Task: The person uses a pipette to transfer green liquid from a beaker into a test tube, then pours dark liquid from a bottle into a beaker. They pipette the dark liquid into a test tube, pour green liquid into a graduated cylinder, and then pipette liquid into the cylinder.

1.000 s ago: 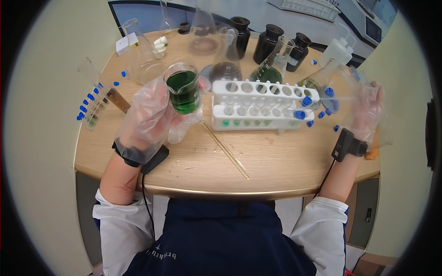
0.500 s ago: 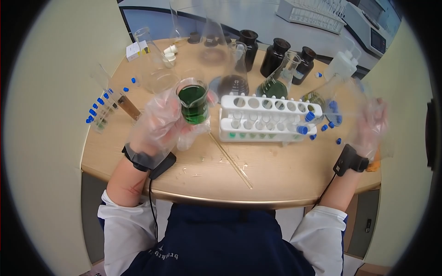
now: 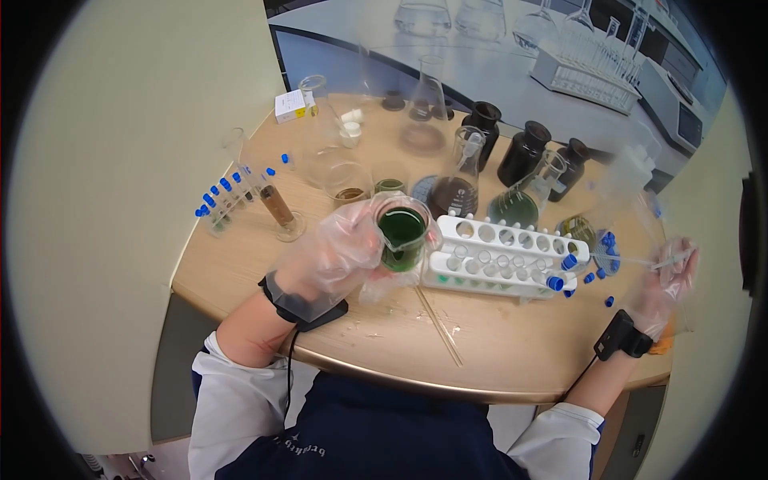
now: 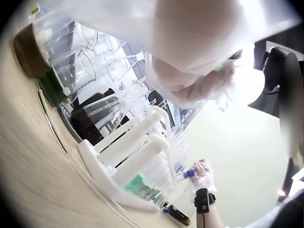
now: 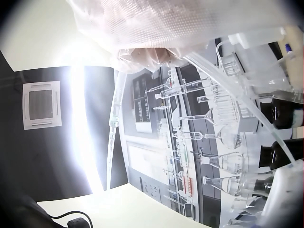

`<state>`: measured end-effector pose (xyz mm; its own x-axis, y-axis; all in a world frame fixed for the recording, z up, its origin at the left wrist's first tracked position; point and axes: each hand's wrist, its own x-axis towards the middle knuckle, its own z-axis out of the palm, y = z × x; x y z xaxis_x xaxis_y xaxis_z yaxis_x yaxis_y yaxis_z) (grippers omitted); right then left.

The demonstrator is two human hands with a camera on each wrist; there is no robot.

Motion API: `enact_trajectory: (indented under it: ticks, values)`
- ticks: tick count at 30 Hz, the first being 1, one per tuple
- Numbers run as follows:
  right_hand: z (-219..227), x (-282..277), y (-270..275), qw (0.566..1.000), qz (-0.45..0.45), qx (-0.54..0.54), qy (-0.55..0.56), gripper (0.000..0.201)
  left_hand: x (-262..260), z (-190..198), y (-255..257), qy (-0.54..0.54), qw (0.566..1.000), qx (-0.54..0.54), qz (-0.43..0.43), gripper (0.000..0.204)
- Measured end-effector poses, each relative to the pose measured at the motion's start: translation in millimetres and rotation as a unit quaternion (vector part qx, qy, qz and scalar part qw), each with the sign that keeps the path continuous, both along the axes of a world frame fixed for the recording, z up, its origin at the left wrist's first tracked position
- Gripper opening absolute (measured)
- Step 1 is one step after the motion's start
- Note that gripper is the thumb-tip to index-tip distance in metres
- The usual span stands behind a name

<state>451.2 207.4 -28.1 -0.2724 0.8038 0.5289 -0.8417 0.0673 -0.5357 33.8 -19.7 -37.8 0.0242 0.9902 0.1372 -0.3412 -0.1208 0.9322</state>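
My gloved left hand [image 3: 340,248] grips a glass beaker [image 3: 402,230] of dark green liquid and holds it up near the left end of a white test tube rack [image 3: 450,234]. In the left wrist view the hand hides most of the beaker. Several clear tubes stand in the rack with a little green liquid at the bottom, and blue-capped tubes [image 3: 555,283] sit at its right end. My gloved right hand [image 3: 664,280] pinches a translucent dropper [image 5: 247,104], whose thin stem reaches left toward the rack in the head view.
Behind the rack stand conical flasks [image 3: 516,208] with dark and green liquid and brown bottles [image 3: 524,156]. Glass rods [image 3: 438,324] lie in front. To the left are a cylinder [image 3: 276,208] of brown liquid and small blue-capped tubes [image 3: 220,198]. Loose blue caps [image 3: 610,302] lie at right.
The head view has swung, shifting everything right and down. My left hand has brought the beaker closer to the rack's left end. The right hand is slightly lower beside the rack, still holding the dropper.
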Motion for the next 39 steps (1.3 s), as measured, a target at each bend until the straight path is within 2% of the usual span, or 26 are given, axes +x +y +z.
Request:
enact_trajectory:
  ticks: [2, 3, 6, 9, 14, 17, 19, 22, 23, 25, 29, 30, 31, 32, 34, 35, 36, 39]
  values:
    - [0.6, -1.3, -0.7, 1.000, -0.005, -0.001, -0.006, 0.023, -0.4, 1.4, -2.1, 0.006, 1.000, -0.004, -0.018, 0.076]
    - [0.4, -2.3, -0.9, 1.000, -0.016, -0.003, -0.007, 0.023, -4.9, -6.1, -2.4, -0.036, 0.997, 0.015, -0.062, 0.068]
    - [-1.3, -3.4, -1.1, 0.998, -0.062, -0.007, -0.004, 0.022, -2.1, -7.2, -3.6, -0.030, 0.995, 0.024, -0.088, 0.068]
    - [-1.0, -0.9, -1.4, 0.999, -0.044, 0.005, -0.009, 0.022, 0.2, -6.5, -7.6, 0.024, 0.997, 0.026, -0.070, 0.068]
    - [1.5, -5.2, -6.9, 0.998, -0.049, 0.035, -0.023, 0.021, 0.7, -6.8, -9.2, 0.030, 0.996, 0.041, -0.068, 0.067]
    - [2.8, -6.4, -11.1, 0.981, -0.181, -0.065, -0.018, 0.022, 3.0, -5.6, -7.8, 0.055, 0.997, 0.055, -0.024, 0.060]
    - [2.6, -5.7, -12.7, 0.986, -0.155, -0.062, -0.026, 0.024, 8.9, 6.6, -7.3, 0.053, 0.998, 0.042, 0.008, 0.045]
    - [2.5, -5.2, -11.4, 0.997, -0.077, -0.017, -0.023, 0.026, 8.8, 4.4, -9.3, 0.037, 0.999, 0.022, 0.002, 0.059]
    - [2.4, -6.3, -11.0, 0.999, -0.041, 0.005, -0.019, 0.027, 9.9, 1.0, -6.4, 0.070, 0.997, 0.035, 0.029, 0.065]
    - [3.2, -8.0, -11.6, 0.999, -0.029, 0.014, -0.014, 0.027, 10.3, -5.0, -2.6, 0.094, 0.993, 0.054, 0.055, 0.069]
    - [2.2, -10.9, -15.3, 0.999, -0.043, -0.003, 0.006, 0.026, 10.2, -3.9, -0.6, 0.031, 0.998, 0.006, 0.050, 0.057]
    - [2.9, -11.6, -16.6, 0.995, -0.082, -0.058, 0.017, 0.027, 10.6, -2.9, 0.0, 0.018, 0.999, -0.012, 0.046, 0.054]
    - [4.3, -11.3, -18.0, 0.986, -0.123, -0.113, 0.026, 0.027, 13.1, -4.1, 0.8, 0.040, 0.998, 0.011, 0.057, 0.047]
    - [4.9, -10.1, -19.9, 0.971, -0.167, -0.169, 0.036, 0.027, 12.4, -7.5, 0.2, 0.012, 0.999, 0.022, 0.048, 0.044]
    - [-0.4, -12.9, -19.2, 0.980, -0.183, -0.076, -0.018, 0.026, 10.1, -13.1, 0.6, -0.039, 0.998, 0.043, 0.031, 0.038]
    - [-1.7, -16.4, -19.7, 0.979, -0.196, -0.047, -0.030, 0.025, 18.5, -13.6, 2.3, -0.063, 0.993, 0.068, 0.068, 0.035]
    - [-2.9, -19.8, -20.3, 0.977, -0.209, -0.018, -0.040, 0.024, 20.5, -13.2, 3.6, -0.065, 0.994, 0.070, 0.055, 0.035]
    - [-1.8, -33.0, -21.6, 0.956, -0.288, 0.013, -0.055, 0.021, 13.3, -14.4, 2.9, -0.070, 0.995, 0.065, 0.022, 0.039]
